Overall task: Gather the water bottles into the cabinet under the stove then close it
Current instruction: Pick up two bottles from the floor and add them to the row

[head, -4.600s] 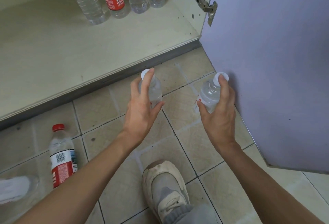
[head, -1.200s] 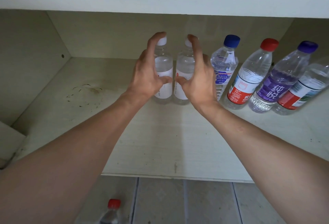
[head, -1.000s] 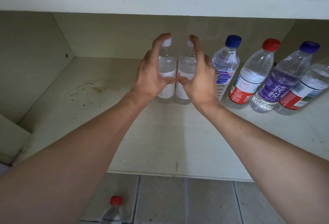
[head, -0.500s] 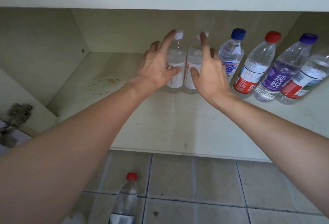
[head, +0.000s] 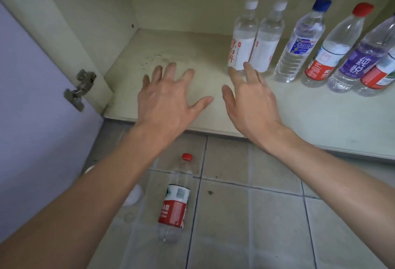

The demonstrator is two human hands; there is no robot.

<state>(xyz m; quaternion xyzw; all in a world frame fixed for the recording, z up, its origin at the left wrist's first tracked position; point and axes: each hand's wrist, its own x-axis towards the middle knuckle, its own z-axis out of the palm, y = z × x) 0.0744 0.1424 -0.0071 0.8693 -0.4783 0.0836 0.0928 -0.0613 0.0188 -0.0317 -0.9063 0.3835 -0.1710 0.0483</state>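
Both hands empty, left hand (head: 168,106) and right hand (head: 252,106) with fingers spread above the cabinet floor (head: 213,89); red-capped water bottle (head: 175,198) lies on the floor tiles (head: 256,215); grip mid-label, stand it beside the white-capped bottles (head: 254,40).

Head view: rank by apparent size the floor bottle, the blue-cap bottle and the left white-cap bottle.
1. Floor bottle, though it is nearest the camera.
2. Blue-cap bottle and left white-cap bottle look too alike to rank.

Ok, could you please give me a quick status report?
Left hand and right hand open, empty. Six bottles in cabinet. Red-capped bottle on floor. Nothing blocking it.
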